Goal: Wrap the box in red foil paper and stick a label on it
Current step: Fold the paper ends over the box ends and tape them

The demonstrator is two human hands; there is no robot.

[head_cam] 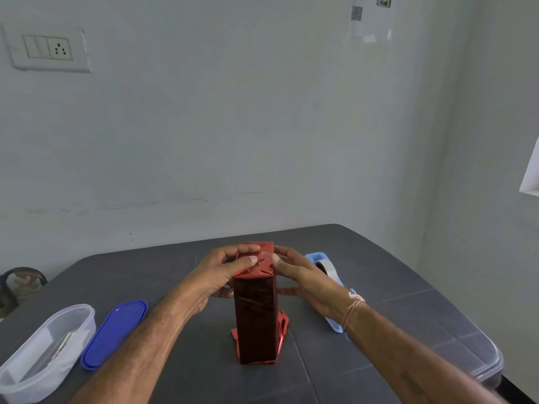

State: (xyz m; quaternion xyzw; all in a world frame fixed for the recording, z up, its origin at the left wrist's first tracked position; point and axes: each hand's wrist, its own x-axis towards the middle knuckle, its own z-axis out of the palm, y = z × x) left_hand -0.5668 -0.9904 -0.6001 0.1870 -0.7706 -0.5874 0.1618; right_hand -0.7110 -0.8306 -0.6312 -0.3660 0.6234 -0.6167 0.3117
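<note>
A tall box [256, 316] wrapped in red foil paper stands upright on the dark table [175, 287]. Loose foil flares out at its base. My left hand [224, 271] holds the box's top from the left, thumb pressing on the folded foil. My right hand [303, 275] meets it from the right, fingertips on the top end, where a clear strip of tape lies across the fold. Behind my right hand lies a light blue tape dispenser [323, 263], partly hidden. No label can be made out.
A clear plastic container [43, 351] with papers inside sits at the front left, its blue lid [113, 333] lying beside it. A dark object [17, 287] stands at the table's left edge. The wall is close behind the table.
</note>
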